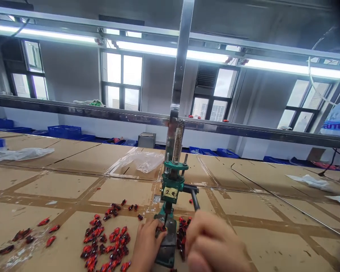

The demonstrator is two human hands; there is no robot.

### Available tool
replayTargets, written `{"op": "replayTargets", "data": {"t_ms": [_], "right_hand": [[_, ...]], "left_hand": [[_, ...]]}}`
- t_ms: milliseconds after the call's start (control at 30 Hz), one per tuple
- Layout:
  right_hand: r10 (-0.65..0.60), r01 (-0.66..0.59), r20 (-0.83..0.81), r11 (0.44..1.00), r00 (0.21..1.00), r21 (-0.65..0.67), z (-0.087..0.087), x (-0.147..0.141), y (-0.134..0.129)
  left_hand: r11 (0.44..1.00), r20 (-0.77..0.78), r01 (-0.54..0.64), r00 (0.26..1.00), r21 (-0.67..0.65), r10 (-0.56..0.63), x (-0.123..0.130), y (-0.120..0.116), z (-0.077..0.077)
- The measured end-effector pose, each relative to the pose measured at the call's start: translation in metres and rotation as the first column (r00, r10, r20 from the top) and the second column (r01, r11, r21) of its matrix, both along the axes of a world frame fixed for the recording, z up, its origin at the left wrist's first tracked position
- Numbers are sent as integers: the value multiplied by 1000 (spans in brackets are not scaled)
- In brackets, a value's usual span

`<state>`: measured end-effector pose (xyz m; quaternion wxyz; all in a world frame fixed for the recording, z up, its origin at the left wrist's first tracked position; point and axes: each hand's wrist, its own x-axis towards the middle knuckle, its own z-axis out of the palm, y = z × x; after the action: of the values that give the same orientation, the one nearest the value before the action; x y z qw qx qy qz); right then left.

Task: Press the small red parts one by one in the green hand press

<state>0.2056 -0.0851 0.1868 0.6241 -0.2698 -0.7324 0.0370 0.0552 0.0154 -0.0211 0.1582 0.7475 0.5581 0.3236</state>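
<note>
A green bench hand press [170, 185] with a coiled spring and a "2#" label stands on the cardboard-covered table [56, 189]. My left hand [146, 243] pinches a small red-and-black part [161, 229] at the press's punch, just above its dark base. My right hand [212, 243], close to the camera and blurred, is curled around the end of the black lever handle [195, 198]. Several loose red-and-black parts [106, 241] lie in a heap left of the press, and another row [182, 236] lies beside its base, partly behind my right hand.
A clear plastic bag [141, 160] lies behind the press, and another plastic sheet [17, 154] lies at the left. A steel post [180, 64] rises behind the press, with a horizontal steel rail [170, 121] across the table. Blue crates [64, 132] stand along the far wall.
</note>
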Motion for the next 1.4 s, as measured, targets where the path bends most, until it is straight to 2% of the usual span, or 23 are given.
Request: {"op": "replayTargets", "data": {"t_ms": [100,167,267,367,467,700,833,1100,1300,1400], "right_hand": [[23,-49,-193,991,981,-128,46,5,44],[1,-47,-310,989,951,-143,72,8,75],[26,-87,-406,987,913,-133,87,11,103],[71,-139,-426,981,902,-132,83,14,106],[101,-174,-440,976,892,-128,80,18,103],[162,-210,-429,975,889,-68,80,19,106],[170,-211,-417,976,893,-54,80,19,105],[189,-233,-428,971,884,-52,80,19,105],[208,-256,-446,966,871,-48,79,18,106],[213,-258,-440,965,873,-45,76,16,100]], "left_hand": [[999,-23,-12,1000,-34,11,5,-7,7],[995,2,-16,1000,-103,16,14,-14,8],[984,108,22,994,-176,-3,33,-26,6],[987,238,76,970,-138,-41,51,-33,5],[991,287,106,955,-77,-80,56,-33,7],[997,215,17,976,72,-32,18,-17,1],[1000,158,-16,987,9,15,2,-3,-1],[990,152,-72,984,-121,90,2,5,-9],[997,201,20,980,-69,-6,1,18,-14],[999,238,30,971,-43,-19,-1,21,-17]]}}
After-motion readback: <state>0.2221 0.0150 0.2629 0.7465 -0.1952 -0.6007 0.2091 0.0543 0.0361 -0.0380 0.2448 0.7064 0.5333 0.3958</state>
